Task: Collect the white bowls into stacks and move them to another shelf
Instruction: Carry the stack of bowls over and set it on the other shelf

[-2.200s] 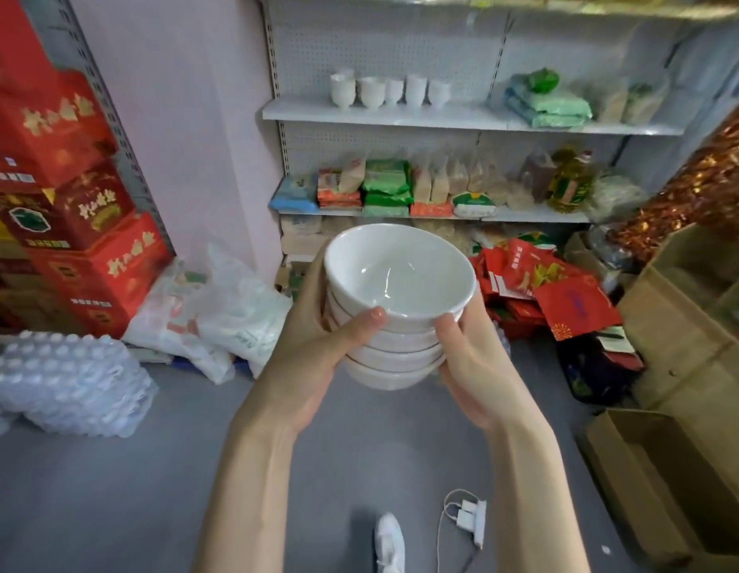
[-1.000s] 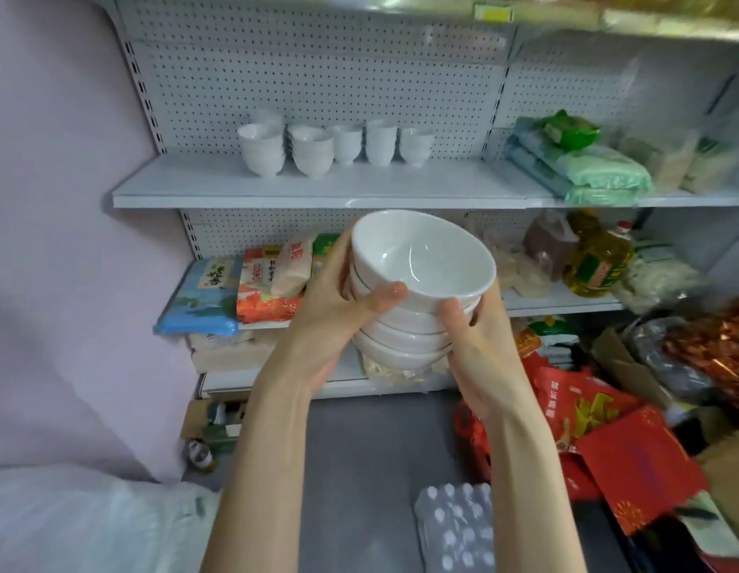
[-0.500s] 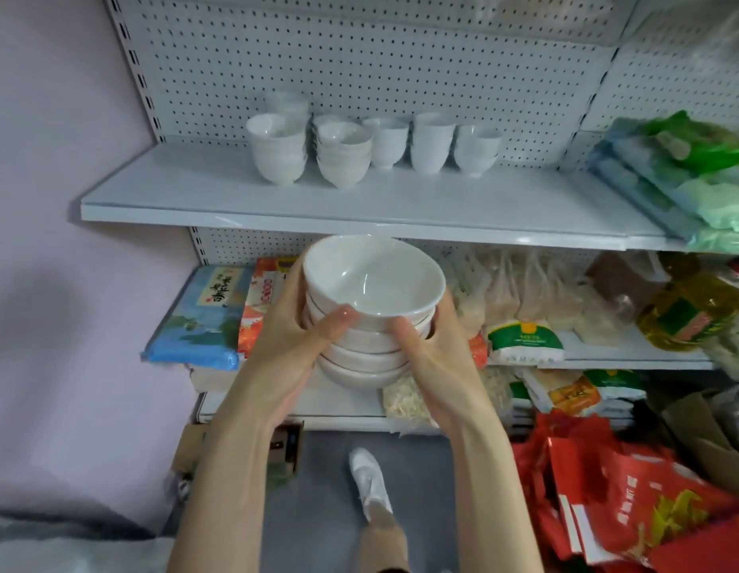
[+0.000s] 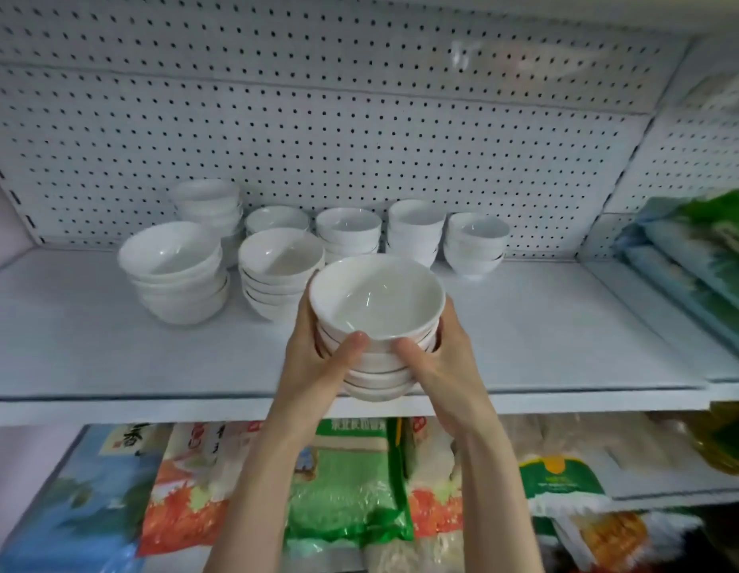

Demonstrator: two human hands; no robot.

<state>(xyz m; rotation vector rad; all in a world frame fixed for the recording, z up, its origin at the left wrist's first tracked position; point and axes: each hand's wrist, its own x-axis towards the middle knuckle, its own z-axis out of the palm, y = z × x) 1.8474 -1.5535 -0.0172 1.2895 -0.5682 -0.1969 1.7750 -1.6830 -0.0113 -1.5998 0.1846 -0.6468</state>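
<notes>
- Left hand [image 4: 318, 361] and right hand [image 4: 446, 366] grip a stack of white bowls [image 4: 376, 308] from either side, fingers curled round it and thumbs pressed on its near wall.
- That stack is over the front edge of the white shelf [image 4: 545, 337]; I cannot tell whether its base touches the board.
- Two front stacks [image 4: 173, 270] stand on the shelf to the left of the hands, and five back stacks [image 4: 415, 229] line the pegboard [image 4: 359, 138].
- Green and blue bags [image 4: 698, 258] lie at the shelf's right end; food packets [image 4: 347, 481] fill the shelf below.
</notes>
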